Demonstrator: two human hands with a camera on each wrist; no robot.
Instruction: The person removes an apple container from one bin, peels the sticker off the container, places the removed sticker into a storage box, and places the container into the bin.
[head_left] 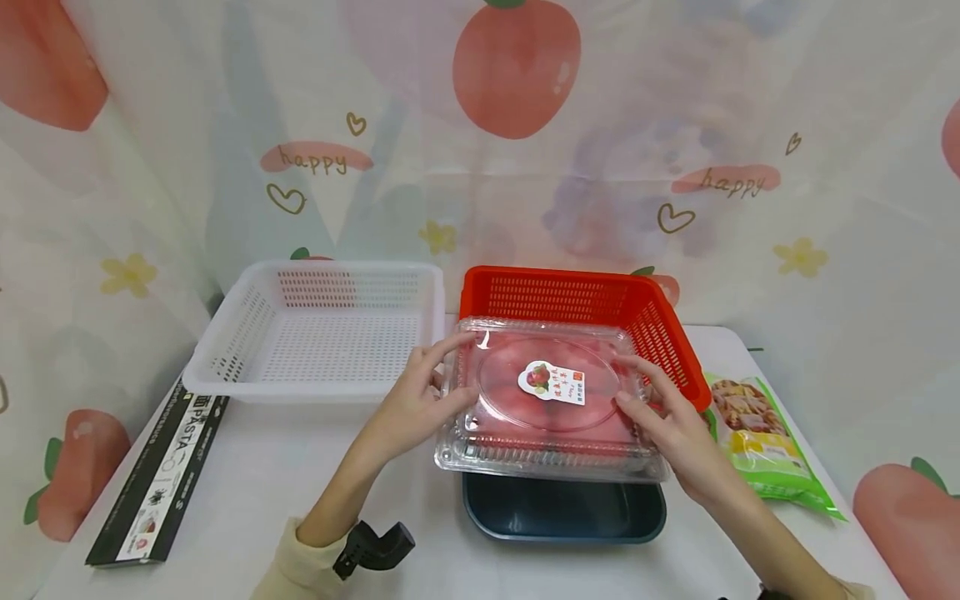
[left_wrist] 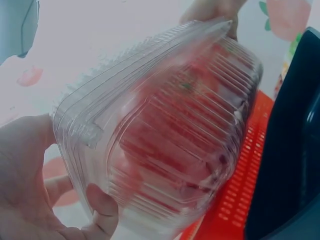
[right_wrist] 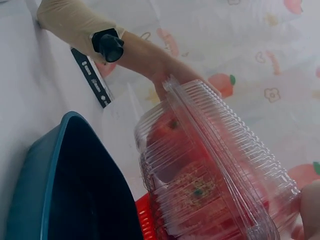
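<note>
A clear plastic clamshell box (head_left: pixel 495 408) of red apples, with a white fruit label (head_left: pixel 553 382) on its lid, is held up in front of the red basket (head_left: pixel 660 333) and over the back of the dark blue basin (head_left: pixel 562 512). My left hand (head_left: pixel 420 400) grips its left side, thumb and fingers at the edge. On the opposite side my right hand (head_left: pixel 675 425) holds it. Through the ribbed wall, apples (right_wrist: pixel 172 135) show in the right wrist view. The lid looks closed. Fingers under the box are partly hidden.
A white basket (head_left: pixel 330 333) stands at the back left. Along the table's left edge lies a black pasta box (head_left: pixel 161 475). A green snack bag (head_left: pixel 772 442) lies to the right of the red basket. Behind the table hangs a printed cloth (head_left: pixel 517 200).
</note>
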